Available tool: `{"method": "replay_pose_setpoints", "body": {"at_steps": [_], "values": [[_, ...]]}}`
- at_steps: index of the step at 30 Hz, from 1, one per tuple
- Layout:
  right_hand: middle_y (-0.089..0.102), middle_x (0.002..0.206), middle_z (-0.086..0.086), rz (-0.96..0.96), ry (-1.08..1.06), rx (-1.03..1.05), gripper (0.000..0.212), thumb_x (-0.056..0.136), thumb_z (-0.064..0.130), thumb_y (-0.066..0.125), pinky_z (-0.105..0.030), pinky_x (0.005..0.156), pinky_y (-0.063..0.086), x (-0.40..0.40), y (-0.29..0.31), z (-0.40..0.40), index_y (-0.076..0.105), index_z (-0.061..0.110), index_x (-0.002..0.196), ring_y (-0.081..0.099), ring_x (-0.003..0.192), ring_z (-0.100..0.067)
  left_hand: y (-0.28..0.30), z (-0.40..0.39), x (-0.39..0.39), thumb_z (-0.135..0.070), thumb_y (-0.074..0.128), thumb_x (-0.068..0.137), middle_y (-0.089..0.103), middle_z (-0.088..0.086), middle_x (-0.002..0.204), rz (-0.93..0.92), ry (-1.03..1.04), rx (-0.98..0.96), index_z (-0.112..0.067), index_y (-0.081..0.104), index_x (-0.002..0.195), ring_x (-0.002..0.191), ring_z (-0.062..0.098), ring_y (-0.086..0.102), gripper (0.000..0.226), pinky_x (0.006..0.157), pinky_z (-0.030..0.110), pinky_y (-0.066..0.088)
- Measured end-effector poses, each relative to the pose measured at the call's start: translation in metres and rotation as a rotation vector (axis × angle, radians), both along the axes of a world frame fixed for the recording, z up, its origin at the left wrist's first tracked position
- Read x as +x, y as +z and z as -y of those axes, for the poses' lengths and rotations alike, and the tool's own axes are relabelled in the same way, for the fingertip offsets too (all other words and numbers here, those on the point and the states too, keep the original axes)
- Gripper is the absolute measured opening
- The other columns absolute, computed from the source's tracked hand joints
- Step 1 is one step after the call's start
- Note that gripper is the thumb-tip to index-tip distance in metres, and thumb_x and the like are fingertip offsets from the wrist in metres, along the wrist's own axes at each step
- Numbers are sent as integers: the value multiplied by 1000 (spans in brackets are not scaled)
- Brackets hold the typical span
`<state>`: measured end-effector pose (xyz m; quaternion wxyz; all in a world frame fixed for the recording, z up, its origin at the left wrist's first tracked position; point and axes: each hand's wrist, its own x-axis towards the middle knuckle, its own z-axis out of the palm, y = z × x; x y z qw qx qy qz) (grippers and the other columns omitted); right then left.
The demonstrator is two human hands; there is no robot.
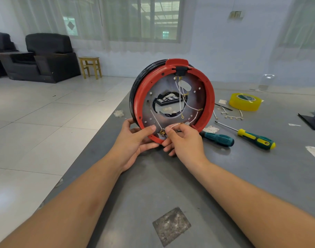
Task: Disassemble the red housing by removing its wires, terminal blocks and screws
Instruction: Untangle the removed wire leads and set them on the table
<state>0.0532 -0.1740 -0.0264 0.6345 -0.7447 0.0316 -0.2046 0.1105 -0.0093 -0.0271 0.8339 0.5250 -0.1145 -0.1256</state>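
Red housing (209,97), round and open toward the camera, stands on edge on the grey table (135,194), leaning slightly back. Black cable (135,86) is wound behind its rim. A grey inner plate (198,97) with a ragged central hole carries white wires (189,106) ending in brass ring terminals. A black block (180,71) sits at the top of the rim, under a red tab.

Left hand (135,142) grips the lower left rim: thumb over the front edge onto the plate, fingers curled behind and beneath. Right hand (181,138) is just beside it at the bottom of the housing, thumb and forefinger closed in a pinch on a white wire next to a brass terminal (162,131); the remaining fingers curl under the rim. The housing thus lies directly ahead of and above both hands, touching each.

To the right on the table: a teal screwdriver (218,138) touching the housing's lower right edge, a yellow-and-green screwdriver (255,138) beyond it, loose wires (232,117) with terminals, and a roll of yellow tape (245,102). White tape scraps lie scattered on the surface.

Background: tiled floor, black armchair (47,58), wooden stool (90,67), curtained window.
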Motion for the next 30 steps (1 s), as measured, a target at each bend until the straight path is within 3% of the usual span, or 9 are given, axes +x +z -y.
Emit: {"method": "replay_pose_setpoints", "body": {"at_steps": [10,17,27,30], "values": [[69,64,-7,58,-21,22,21,102,23,62,-28,43,49,-2,0,0,69,32,84,66,50,-22,0,0,0,-7,83,88,69,29,125,7,-11,14,-19,49,131,98,46,77,56,75,44,65],[67,61,4,220,-89,-319,15,101,27,59,-33,51,55,-2,-2,0,59,28,86,64,48,-15,0,2,0,-6,85,85,68,31,123,29,-12,41,-18,52,128,94,45,77,56,73,43,66],[68,67,-1,212,-122,-188,15,102,24,63,-22,51,51,-6,2,9,65,23,87,65,56,-9,0,4,2,-5,82,88,71,26,124,-18,122,-40,-15,47,130,98,41,78,55,73,43,65],[74,77,-1,181,-85,-132,14,104,18,58,-28,58,58,-10,3,12,62,18,90,73,67,-14,1,3,4,-5,82,88,71,23,124,-52,185,-87,-16,45,134,99,39,78,60,74,43,66]]}}
